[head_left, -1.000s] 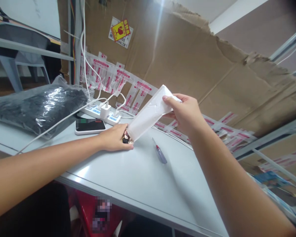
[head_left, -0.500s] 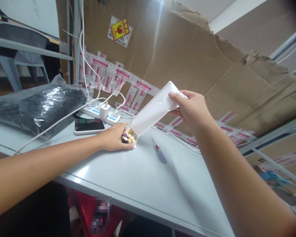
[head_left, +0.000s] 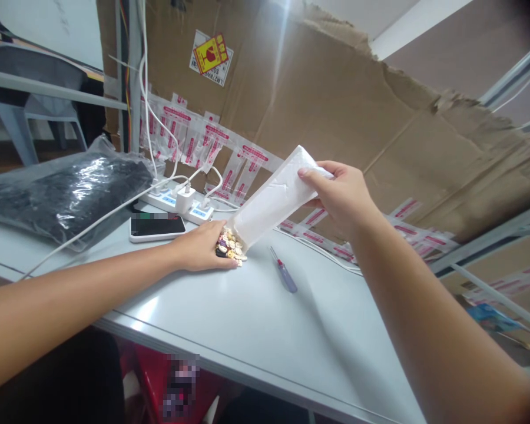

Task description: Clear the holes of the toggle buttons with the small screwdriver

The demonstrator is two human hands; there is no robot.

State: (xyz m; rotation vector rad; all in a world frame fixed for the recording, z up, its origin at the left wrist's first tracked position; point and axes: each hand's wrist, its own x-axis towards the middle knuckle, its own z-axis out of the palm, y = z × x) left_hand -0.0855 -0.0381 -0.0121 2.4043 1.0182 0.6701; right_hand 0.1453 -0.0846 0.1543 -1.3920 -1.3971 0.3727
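Note:
My right hand (head_left: 338,191) pinches the upper end of a long white bag (head_left: 276,191) between thumb and fingers. The bag slants down to the left, its lower mouth resting at a pile of small, button-like pieces (head_left: 230,242) on the table. Most pieces are cream or yellowish, with a few purple and dark ones. My left hand (head_left: 203,244) lies on the tabletop, curved around the pile's left side with thumb and fingers apart. Its fingertips are partly hidden behind the pieces.
A screwdriver (head_left: 283,271) lies right of the pile on the grey table (head_left: 229,312). Behind my left arm are a phone (head_left: 156,228), a power strip (head_left: 198,212) with white cables, and a clear bag of dark material (head_left: 70,188). A cardboard sheet (head_left: 318,106) stands behind.
A few more pieces show at the bag's mouth, spreading slightly to the right. My hands keep nearly the same position, and the whole view has shifted a little.

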